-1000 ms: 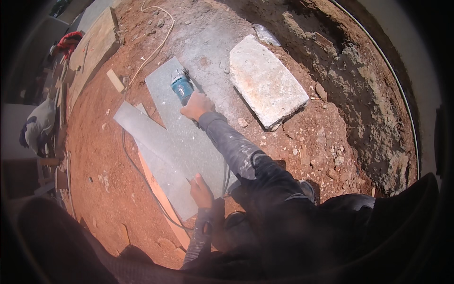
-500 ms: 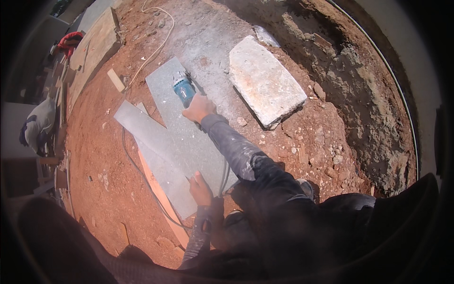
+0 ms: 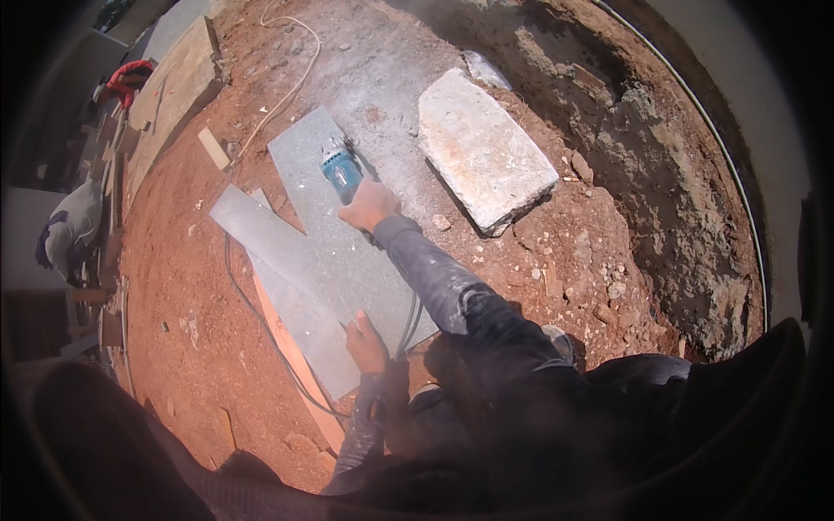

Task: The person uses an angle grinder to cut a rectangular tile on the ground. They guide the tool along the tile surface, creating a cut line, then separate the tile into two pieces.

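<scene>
My right hand (image 3: 371, 204) is wrapped round the body of a blue angle grinder (image 3: 341, 176). The grinder's head is over the right edge of a grey stone slab (image 3: 326, 252), with its disc hard to make out. Nearer to me, my left hand (image 3: 367, 347) rests on the slab with fingers stretched out, the far fingers partly hidden. A V-shaped notch splits the slab's far end into a narrow left strip and a wider right part. An orange-brown board (image 3: 295, 347) lies under its left edge, and a dark power cord (image 3: 269, 321) runs beside it.
A thick whitish stone block (image 3: 486, 152) lies on the reddish soil to the right, before a rough trench bank (image 3: 643, 156). A pale cable (image 3: 291, 87) crosses the ground at the back. At the left are a large board (image 3: 178, 91), a wood offcut (image 3: 213, 148) and a pale sack-like bundle (image 3: 74, 226).
The grinder and my right hand have shifted slightly toward me and to the right along the slab's edge. My left hand stays in nearly the same place.
</scene>
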A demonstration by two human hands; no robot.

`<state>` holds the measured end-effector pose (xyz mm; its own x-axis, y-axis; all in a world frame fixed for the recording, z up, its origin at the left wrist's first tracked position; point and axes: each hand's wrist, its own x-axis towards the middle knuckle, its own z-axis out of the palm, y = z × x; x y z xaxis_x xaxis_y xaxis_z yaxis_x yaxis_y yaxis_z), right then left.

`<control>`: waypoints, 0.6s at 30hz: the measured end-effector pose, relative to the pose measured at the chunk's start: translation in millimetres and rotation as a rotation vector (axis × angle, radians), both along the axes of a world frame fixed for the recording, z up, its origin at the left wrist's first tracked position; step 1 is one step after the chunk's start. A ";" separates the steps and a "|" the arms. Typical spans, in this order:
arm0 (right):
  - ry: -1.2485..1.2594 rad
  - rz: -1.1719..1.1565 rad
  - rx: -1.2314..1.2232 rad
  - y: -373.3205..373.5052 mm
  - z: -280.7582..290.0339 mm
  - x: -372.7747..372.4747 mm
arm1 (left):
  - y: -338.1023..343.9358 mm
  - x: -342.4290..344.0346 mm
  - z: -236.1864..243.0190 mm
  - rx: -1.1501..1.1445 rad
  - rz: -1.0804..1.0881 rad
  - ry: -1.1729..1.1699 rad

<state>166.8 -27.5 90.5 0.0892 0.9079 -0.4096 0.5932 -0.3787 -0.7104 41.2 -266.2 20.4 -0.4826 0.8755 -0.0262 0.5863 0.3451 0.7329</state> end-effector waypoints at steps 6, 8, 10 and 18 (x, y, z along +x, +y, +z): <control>-0.009 -0.006 -0.001 -7.6 -2.2 0.5 | 0.4 1.6 1.9 -0.007 0.005 0.018; -0.012 -0.007 -0.002 -10.3 -2.1 1.5 | 1.2 2.9 5.0 -0.010 0.001 0.021; -0.006 -0.006 -0.001 -14.8 1.6 3.4 | 1.8 3.8 13.8 -0.084 -0.008 0.015; -0.008 -0.014 0.017 -31.5 5.7 6.3 | 0.7 -4.7 -1.0 -0.082 -0.022 0.056</control>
